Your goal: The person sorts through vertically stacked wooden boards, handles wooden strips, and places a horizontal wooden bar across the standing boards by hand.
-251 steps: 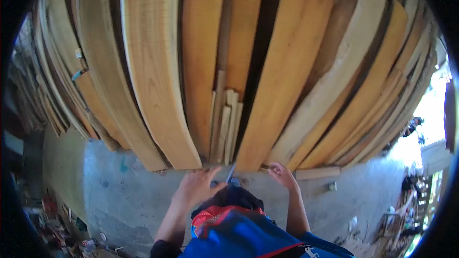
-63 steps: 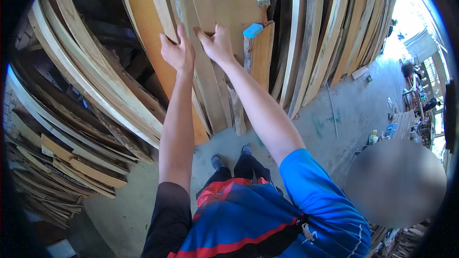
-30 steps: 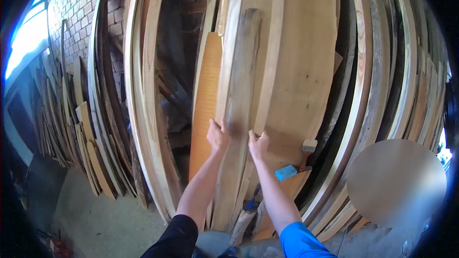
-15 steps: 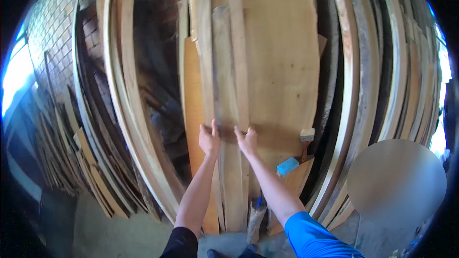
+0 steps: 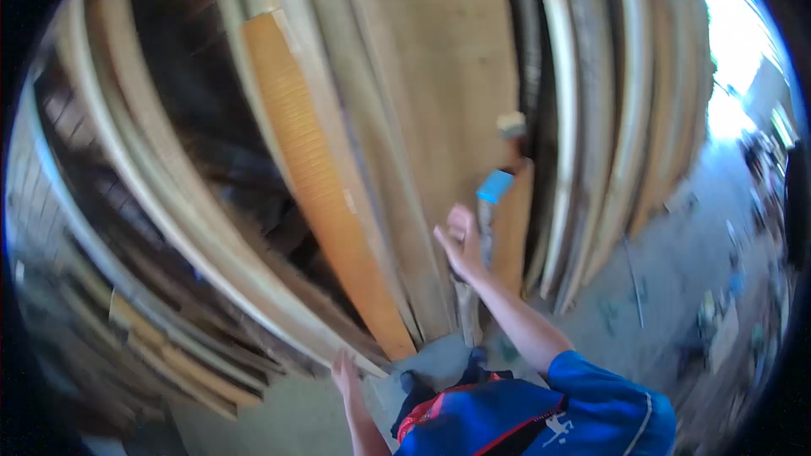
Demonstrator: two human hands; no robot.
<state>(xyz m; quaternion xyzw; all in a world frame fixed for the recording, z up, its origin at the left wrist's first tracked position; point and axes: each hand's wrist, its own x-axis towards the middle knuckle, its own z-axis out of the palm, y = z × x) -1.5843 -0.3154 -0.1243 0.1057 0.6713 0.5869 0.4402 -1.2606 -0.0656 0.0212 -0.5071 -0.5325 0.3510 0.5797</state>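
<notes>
My right hand (image 5: 463, 247) is raised in front of the wide plank (image 5: 452, 76), thumb out and fingers loosely bent, with nothing in it. Close by are a bright blue block-like piece (image 5: 496, 187) and a flat paintbrush (image 5: 512, 131) with pale bristles, both blurred. My left hand (image 5: 344, 371) hangs low, near the bottom end of a long pale board (image 5: 228, 257); motion blur hides how its fingers lie. Between the hands lean narrow boards (image 5: 338, 59) and an orange-toned board (image 5: 317, 160).
More rough boards (image 5: 604, 118) lean in a row to the right, and darker slats (image 5: 160, 355) stand at the lower left. The concrete floor (image 5: 591, 321) runs to a bright opening (image 5: 735, 59). Scattered debris (image 5: 726, 312) lies at the far right.
My hands, side by side at the narrow boards before, have parted. The left dropped down and away from them; the right stays raised. The view has tilted down and turned, showing my shirt and more floor.
</notes>
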